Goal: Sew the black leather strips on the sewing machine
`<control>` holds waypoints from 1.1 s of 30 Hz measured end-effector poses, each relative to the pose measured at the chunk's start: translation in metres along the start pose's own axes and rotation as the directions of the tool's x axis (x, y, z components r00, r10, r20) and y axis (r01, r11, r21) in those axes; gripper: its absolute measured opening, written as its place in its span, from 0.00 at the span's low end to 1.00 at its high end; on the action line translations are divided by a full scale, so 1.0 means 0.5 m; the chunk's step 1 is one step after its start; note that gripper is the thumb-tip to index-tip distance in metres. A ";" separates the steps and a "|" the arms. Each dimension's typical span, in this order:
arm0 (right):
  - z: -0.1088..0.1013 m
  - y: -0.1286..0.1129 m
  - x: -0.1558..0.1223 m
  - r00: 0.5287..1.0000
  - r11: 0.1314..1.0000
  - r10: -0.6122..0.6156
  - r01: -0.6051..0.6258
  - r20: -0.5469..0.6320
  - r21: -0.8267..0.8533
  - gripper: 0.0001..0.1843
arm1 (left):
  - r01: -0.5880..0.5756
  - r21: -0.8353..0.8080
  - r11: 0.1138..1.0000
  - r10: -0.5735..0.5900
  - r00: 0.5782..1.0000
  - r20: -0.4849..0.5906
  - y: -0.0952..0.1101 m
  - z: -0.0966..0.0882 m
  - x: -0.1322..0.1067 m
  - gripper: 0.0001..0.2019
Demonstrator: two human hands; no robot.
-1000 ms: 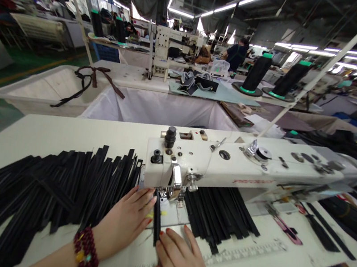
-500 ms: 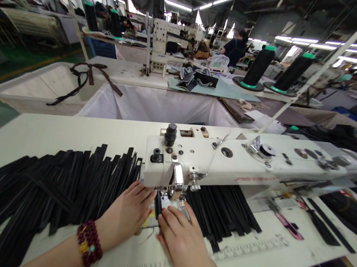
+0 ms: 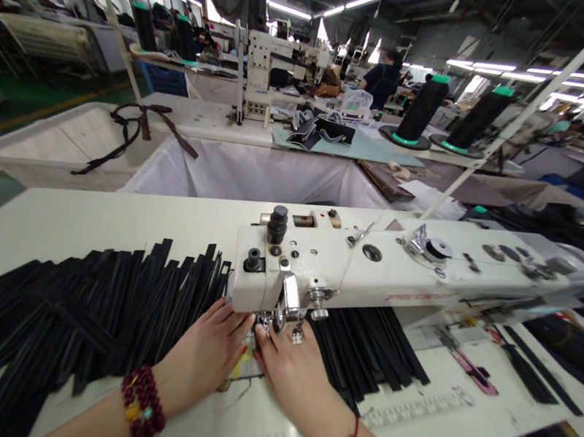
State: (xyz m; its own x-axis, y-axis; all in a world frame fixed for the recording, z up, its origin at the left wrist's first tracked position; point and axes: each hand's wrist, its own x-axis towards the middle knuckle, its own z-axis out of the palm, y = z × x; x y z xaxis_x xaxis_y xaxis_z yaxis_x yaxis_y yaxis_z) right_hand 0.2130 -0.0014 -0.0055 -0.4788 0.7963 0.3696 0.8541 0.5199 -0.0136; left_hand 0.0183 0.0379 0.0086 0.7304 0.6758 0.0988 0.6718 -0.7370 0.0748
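Note:
At the needle end of a white sewing machine [image 3: 317, 270], both hands rest on the bed, one on each side of the presser foot. My left hand [image 3: 208, 349] lies flat with its fingers stretched forward, beside a large heap of black strips [image 3: 112, 301]. My right hand [image 3: 289, 358] is held low with fingers out and apart, its fingertips close against the presser foot. A narrow black strip between the hands is now mostly covered by the right fingers and machine head. More black strips [image 3: 368, 349] lie fanned under the machine arm.
Pink-handled snips [image 3: 473, 369] and loose black pieces [image 3: 528, 370] lie on the right. A ruler scale [image 3: 417, 408] runs along the front of the white table [image 3: 65, 212]. Beyond it are a cloth-lined bin [image 3: 238, 169], thread cones [image 3: 422, 113] and another sewing machine [image 3: 259, 73].
My right hand has slid forward and slightly left, up to the presser foot, covering the black strip seen before. My left hand has barely moved.

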 end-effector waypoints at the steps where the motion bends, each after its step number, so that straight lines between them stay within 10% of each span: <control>1: 0.003 0.001 0.004 1.000 1.000 -0.002 0.002 -0.001 -0.004 0.12 | -0.002 0.002 1.000 0.002 1.000 -0.004 0.000 0.001 0.001 0.11; 17: -0.075 0.012 -0.090 0.980 0.978 0.147 -0.124 -0.132 0.167 0.13 | 0.082 -0.015 0.997 -0.081 0.995 0.058 0.006 -0.005 0.013 0.08; 33: -0.082 0.059 -0.164 0.932 0.916 0.360 -0.362 -0.047 -0.171 0.14 | -0.056 -0.116 0.992 0.043 0.992 -0.115 -0.072 -0.040 0.091 0.13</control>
State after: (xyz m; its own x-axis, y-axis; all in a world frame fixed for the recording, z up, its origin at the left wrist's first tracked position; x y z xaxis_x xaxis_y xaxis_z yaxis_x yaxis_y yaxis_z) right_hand 0.2860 -0.0640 0.0021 -0.1294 0.9146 0.3831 0.9908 0.1350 0.0125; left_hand 0.0251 0.0949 0.0303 0.7393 0.6379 0.2157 0.6110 -0.7701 0.1833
